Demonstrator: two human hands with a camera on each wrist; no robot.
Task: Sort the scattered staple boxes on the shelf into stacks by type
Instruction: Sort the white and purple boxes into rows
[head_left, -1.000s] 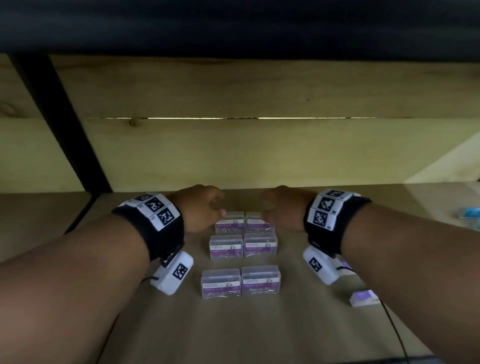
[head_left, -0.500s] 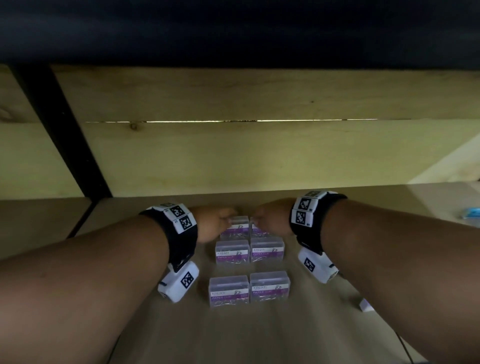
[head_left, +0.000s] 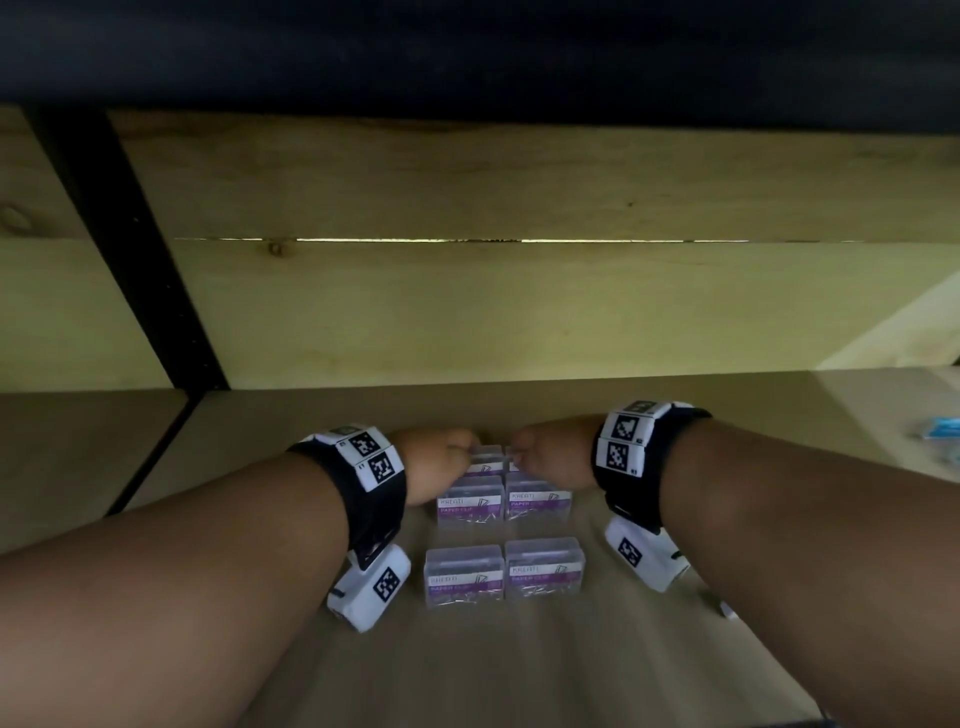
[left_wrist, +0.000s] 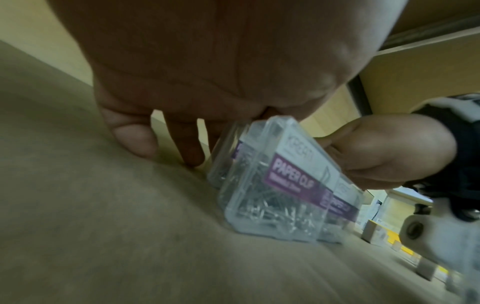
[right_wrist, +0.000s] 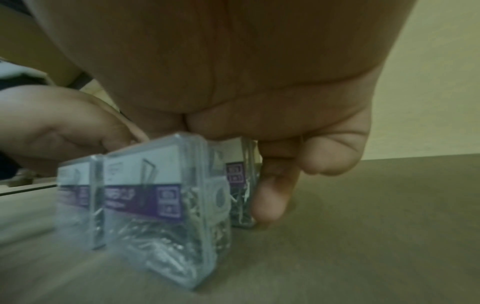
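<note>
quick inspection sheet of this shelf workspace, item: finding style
surface: wooden shelf, dim light
job's things: six clear paper clip boxes in three rows of two; front pair, middle pair, back pair under the hands
clutter: blue item far right; small white item by right forearm
grippers: left hand and right hand each grip a back box
cables: thin dark cable near right wrist
surroundings: wooden back panel, black upright

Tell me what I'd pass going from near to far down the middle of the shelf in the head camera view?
Front pair of boxes → middle pair of boxes → back pair of boxes, with the left hand and right hand on them → bare shelf → wooden back wall.
</note>
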